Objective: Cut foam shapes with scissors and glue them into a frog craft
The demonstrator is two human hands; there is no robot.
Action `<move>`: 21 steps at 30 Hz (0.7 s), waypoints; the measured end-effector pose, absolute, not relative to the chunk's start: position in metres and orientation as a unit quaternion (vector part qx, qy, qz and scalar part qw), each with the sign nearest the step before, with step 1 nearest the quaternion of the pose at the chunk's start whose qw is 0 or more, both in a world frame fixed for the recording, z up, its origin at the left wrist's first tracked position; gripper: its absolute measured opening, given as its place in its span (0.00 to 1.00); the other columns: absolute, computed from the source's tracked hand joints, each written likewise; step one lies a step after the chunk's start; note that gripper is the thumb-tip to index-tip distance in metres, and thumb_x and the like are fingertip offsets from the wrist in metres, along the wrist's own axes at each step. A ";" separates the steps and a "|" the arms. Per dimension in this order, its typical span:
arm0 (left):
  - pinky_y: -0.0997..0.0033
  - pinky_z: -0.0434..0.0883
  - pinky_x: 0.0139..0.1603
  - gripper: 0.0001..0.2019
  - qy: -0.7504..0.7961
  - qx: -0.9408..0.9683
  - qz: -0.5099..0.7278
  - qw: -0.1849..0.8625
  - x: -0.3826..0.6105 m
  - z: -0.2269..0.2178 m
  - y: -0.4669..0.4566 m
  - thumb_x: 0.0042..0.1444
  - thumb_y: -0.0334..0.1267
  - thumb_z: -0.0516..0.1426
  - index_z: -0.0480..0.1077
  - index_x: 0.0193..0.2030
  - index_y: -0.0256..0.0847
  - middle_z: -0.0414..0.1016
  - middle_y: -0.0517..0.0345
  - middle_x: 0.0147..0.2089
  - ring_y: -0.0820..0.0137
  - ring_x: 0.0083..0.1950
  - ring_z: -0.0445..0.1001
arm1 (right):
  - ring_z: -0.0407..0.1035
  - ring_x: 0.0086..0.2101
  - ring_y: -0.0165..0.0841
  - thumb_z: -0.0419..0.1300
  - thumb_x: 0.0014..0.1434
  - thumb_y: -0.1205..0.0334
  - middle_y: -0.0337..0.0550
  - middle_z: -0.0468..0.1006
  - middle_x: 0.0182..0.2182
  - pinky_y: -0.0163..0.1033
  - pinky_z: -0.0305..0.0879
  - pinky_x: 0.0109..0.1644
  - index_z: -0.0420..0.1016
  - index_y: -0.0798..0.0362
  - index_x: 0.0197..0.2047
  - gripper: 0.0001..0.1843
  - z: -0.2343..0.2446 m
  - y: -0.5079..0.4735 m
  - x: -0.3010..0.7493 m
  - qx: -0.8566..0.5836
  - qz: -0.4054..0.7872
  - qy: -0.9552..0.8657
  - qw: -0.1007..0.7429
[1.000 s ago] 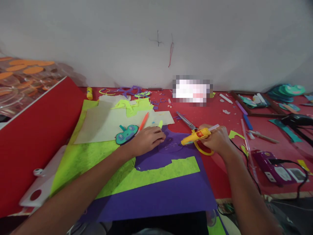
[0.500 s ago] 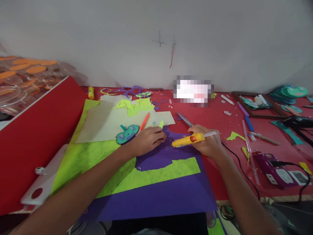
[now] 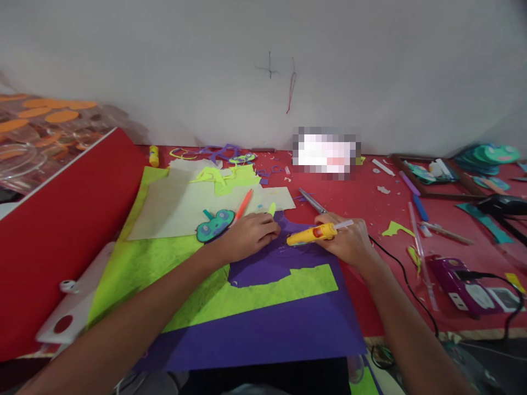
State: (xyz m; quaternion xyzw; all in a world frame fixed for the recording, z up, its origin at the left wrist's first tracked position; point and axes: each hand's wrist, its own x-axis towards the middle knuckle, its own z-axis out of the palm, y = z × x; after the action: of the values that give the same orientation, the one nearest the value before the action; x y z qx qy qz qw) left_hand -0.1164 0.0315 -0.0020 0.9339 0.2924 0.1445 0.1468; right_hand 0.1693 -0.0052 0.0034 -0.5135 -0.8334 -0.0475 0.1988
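My right hand (image 3: 349, 241) is wrapped round a yellow hot glue gun (image 3: 313, 235). A clear glue stick (image 3: 343, 224) sticks out of its back end. The gun's tip points left, low over a purple sheet (image 3: 263, 269). Close to the tip, my left hand (image 3: 251, 236) rests on the purple sheet with its fingers curled together; what they hold, if anything, is hidden. Just beyond those fingers a small lime strip (image 3: 272, 208) shows. Beside the left wrist lie a teal face-shaped cutout (image 3: 214, 225) and an orange pen (image 3: 244, 204).
Scissors (image 3: 312, 201) lie beyond my right hand. A lime sheet (image 3: 164, 274) and a cream sheet (image 3: 164, 208) spread left, beside a red panel (image 3: 69, 241). On the right are a brown frame (image 3: 448, 193), a purple device (image 3: 461, 285) and a black cable (image 3: 405, 274).
My right hand has shifted the glue gun slightly left, bringing its tip nearer my left fingers. The left hand stays in place.
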 end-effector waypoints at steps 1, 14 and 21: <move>0.66 0.66 0.48 0.09 0.292 0.934 0.144 0.147 -0.116 -0.002 0.032 0.71 0.37 0.51 0.73 0.44 0.40 0.75 0.54 0.43 0.66 0.45 0.73 | 0.76 0.31 0.35 0.59 0.66 0.46 0.41 0.84 0.34 0.37 0.50 0.29 0.77 0.49 0.40 0.16 0.003 -0.005 0.169 -0.515 -0.043 -0.833 0.196; 0.66 0.67 0.49 0.10 0.289 0.936 0.146 0.138 -0.117 -0.004 0.031 0.71 0.38 0.51 0.73 0.45 0.40 0.75 0.54 0.43 0.66 0.45 0.73 | 0.77 0.35 0.37 0.57 0.68 0.52 0.43 0.85 0.39 0.39 0.54 0.30 0.80 0.48 0.46 0.13 0.006 -0.005 0.168 -0.503 -0.027 -0.850 0.156; 0.66 0.66 0.49 0.12 0.290 0.936 0.146 0.139 -0.117 -0.003 0.031 0.72 0.39 0.50 0.74 0.45 0.40 0.74 0.54 0.43 0.67 0.45 0.73 | 0.75 0.30 0.34 0.56 0.66 0.54 0.40 0.83 0.33 0.38 0.50 0.28 0.80 0.48 0.41 0.12 0.010 -0.006 0.167 -0.497 -0.027 -0.853 0.156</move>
State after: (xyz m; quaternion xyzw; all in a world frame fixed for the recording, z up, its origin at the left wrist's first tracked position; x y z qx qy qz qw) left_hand -0.1167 0.0313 -0.0029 0.9355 0.2899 0.1457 0.1395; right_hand 0.1674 -0.0058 0.0095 -0.4968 -0.8533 -0.0266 0.1557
